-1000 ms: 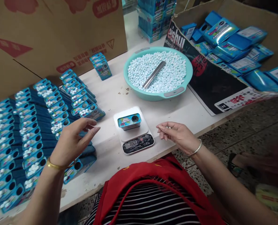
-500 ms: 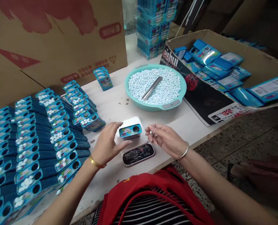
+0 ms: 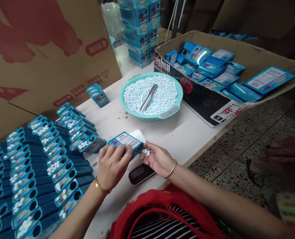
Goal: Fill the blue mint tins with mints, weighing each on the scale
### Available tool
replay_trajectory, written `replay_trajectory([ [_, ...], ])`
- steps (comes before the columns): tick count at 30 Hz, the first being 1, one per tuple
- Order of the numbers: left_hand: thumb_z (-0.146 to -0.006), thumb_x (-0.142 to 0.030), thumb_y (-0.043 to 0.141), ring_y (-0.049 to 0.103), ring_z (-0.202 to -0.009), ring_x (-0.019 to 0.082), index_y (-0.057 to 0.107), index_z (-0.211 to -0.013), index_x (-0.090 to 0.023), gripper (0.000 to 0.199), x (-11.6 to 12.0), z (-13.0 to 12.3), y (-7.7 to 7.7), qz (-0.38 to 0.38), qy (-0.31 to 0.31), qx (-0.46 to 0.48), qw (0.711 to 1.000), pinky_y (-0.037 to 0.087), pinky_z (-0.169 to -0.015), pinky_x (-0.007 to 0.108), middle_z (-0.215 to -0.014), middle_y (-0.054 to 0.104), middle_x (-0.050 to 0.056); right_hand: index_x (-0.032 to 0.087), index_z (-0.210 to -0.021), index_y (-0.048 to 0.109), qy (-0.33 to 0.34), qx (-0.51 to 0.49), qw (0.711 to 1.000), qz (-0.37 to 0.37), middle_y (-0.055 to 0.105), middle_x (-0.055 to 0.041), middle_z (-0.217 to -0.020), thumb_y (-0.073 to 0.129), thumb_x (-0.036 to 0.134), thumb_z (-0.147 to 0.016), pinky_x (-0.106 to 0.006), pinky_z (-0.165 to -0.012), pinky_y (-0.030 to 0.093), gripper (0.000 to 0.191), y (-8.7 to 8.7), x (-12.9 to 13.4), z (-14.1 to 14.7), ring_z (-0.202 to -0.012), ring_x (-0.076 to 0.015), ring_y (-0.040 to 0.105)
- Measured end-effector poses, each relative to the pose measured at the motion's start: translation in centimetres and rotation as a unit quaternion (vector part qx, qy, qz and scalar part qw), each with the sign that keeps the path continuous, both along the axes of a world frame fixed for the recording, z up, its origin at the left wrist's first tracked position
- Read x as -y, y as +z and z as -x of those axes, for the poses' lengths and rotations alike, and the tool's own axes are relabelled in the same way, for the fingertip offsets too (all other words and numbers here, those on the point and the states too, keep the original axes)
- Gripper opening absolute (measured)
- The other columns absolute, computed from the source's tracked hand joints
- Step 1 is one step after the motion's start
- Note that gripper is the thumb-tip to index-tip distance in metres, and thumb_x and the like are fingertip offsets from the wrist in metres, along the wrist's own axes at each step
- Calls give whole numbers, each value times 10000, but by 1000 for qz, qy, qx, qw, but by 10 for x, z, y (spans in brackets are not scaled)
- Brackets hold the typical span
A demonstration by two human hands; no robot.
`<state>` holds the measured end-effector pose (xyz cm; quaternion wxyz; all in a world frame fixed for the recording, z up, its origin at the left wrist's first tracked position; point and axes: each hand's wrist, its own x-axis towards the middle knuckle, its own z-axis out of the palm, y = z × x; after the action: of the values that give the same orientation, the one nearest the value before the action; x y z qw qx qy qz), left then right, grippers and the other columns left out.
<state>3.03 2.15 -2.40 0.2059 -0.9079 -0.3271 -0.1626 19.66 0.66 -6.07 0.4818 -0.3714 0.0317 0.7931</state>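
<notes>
My left hand [image 3: 114,164] is wrapped round a blue candy box [image 3: 126,137], which lies tipped on its side above the scale with its printed label facing up. The box's top end points right. Just there, my right hand [image 3: 159,161] is cupped, with several small white candies [image 3: 146,152] in its fingers and palm. Below both hands the kitchen scale [image 3: 137,175] shows its black panel, and part of its white platform [image 3: 138,135] peeks out behind the box. The box's opening is hidden from me.
Rows of blue boxes [image 3: 60,166] with candies on top stand at left. A turquoise basin [image 3: 151,117] of white candies holds a metal scoop [image 3: 148,97]. At right is a carton [image 3: 197,99] of blue boxes; wrapped stacks [image 3: 140,36] stand behind, and a large carton [image 3: 62,66] at back left.
My left hand has taken the box off the scale and tipped it toward my right hand. The right hand has moved left under its end, and more candies now show in it.
</notes>
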Motion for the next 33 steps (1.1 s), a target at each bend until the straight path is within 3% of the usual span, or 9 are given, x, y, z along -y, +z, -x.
replay_trajectory([
  [4, -810, -179, 625, 511, -756, 184, 575, -1028, -213, 226, 2, 3, -4, -18, 6, 18, 1000, 324, -726, 356, -891, 685, 20, 123, -801, 613, 12, -12, 999, -41, 580, -20, -635, 480, 244, -893, -203, -420, 345, 202, 1, 1, 4, -500, -91, 515],
  [8, -817, -165, 607, 512, -739, 180, 583, -1007, -203, 195, 4, 3, -4, 1, 13, 10, 1000, 316, -715, 350, -861, 681, 25, 119, -771, 615, 24, 1, 999, -24, 572, -15, -614, 528, 233, -859, -195, -418, 337, 168, 4, 5, 4, -492, -81, 506],
  [12, -788, -164, 658, 512, -743, 175, 583, -1017, -208, 245, 6, 3, 0, -36, 0, 41, 999, 315, -729, 352, -871, 686, 24, 113, -792, 633, 29, 1, 996, -89, 611, -40, -696, 560, 261, -831, -203, -439, 358, 169, 11, 7, 3, -538, -90, 531],
  [18, -789, -164, 650, 509, -734, 177, 585, -1006, -205, 231, 11, 5, -4, -8, 17, 39, 999, 311, -717, 350, -847, 683, 27, 112, -718, 624, 38, 34, 998, -26, 586, -35, -649, 493, 205, -847, -206, -435, 336, 206, 15, 10, 3, -499, -78, 503],
  [22, -747, -139, 697, 518, -763, 171, 583, -1015, -213, 300, 16, 5, 1, -40, 7, 75, 996, 312, -738, 350, -874, 680, 31, 101, -802, 652, 39, 26, 993, -107, 614, -61, -710, 538, 279, -838, -219, -467, 363, 215, 20, 16, 1, -553, -96, 526],
  [29, -795, -181, 623, 509, -787, 189, 589, -1027, -211, 236, 13, 9, -23, 20, 42, 52, 998, 298, -741, 357, -857, 658, 42, 116, -748, 634, 43, -2, 998, -39, 597, -26, -671, 519, 199, -793, -208, -475, 379, 148, 2, 10, 1, -547, -92, 531],
  [33, -796, -228, 627, 495, -781, 200, 574, -1034, -203, 245, 10, 10, -25, 63, 52, 68, 994, 302, -724, 359, -885, 650, 60, 118, -748, 626, 49, -9, 998, -42, 596, -22, -662, 529, 212, -784, -206, -496, 386, 139, 0, 9, -4, -561, -92, 535],
])
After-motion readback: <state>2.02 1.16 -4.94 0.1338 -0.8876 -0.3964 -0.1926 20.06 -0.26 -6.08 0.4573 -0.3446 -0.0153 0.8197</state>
